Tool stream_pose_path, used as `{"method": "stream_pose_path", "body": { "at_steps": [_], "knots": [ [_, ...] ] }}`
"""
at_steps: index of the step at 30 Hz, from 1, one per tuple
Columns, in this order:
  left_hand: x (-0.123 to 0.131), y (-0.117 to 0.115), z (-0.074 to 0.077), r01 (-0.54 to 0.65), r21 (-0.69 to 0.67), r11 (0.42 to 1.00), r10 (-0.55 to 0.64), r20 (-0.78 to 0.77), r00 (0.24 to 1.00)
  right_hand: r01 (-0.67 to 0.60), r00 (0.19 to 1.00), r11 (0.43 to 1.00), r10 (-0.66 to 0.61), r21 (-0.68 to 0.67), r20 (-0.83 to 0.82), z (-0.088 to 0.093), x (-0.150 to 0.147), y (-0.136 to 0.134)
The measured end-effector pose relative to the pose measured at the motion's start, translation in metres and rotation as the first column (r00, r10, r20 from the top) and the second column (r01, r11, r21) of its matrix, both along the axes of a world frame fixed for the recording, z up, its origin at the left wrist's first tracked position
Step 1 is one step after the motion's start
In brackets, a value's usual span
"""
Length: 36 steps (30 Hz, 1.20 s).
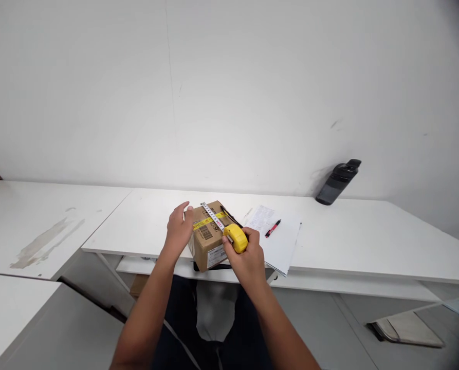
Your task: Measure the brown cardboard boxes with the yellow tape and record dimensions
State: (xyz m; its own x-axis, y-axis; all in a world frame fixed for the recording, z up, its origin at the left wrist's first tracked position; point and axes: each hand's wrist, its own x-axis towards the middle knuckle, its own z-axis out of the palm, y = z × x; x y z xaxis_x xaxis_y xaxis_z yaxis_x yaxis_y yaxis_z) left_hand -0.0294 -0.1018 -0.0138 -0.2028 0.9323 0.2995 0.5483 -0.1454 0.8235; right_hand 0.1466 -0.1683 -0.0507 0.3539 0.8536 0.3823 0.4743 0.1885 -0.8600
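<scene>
A small brown cardboard box (207, 245) with yellow tape and a barcode label sits at the near edge of the white table (348, 241). My right hand (248, 259) is closed around a yellow tape measure (237, 237) at the box's near right corner. Its white blade (213, 216) runs across the box top toward the far edge. My left hand (178, 228) rests against the box's left side, fingers curved and partly spread, thumb near the top edge.
White paper sheets (279, 239) lie right of the box with a red and black pen (273, 228) on them. A dark bottle (337, 182) leans against the wall at the back right. Another white table (40, 226) stands at left. A flat bag (406, 329) lies on the floor.
</scene>
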Motion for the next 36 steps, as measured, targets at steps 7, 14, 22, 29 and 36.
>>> {"method": "stream_pose_path", "body": {
  "at_steps": [7,14,22,29,36],
  "knots": [
    [0.023,0.042,0.026,-0.01,-0.06,0.998,-0.017,-0.428,0.904,0.01,0.996,1.0,-0.01,0.007,0.093,0.004,-0.004,-0.014],
    [0.03,0.057,0.022,0.069,-0.294,0.953,-0.2,-0.445,0.873,0.026,0.998,0.999,-0.024,-0.037,0.053,0.004,-0.004,-0.016],
    [0.035,0.057,0.018,-0.004,-0.295,0.956,-0.12,-0.403,0.907,0.113,0.993,0.991,-0.116,-0.077,-0.034,0.004,-0.006,-0.032],
    [0.036,0.057,0.018,0.02,-0.288,0.957,-0.146,-0.421,0.895,0.119,0.993,0.989,-0.121,-0.093,-0.014,-0.005,-0.007,-0.035],
    [0.033,0.06,0.016,0.055,-0.284,0.957,-0.17,-0.402,0.9,0.128,0.99,0.99,-0.131,-0.053,-0.05,-0.014,-0.011,-0.03]
  ]
}}
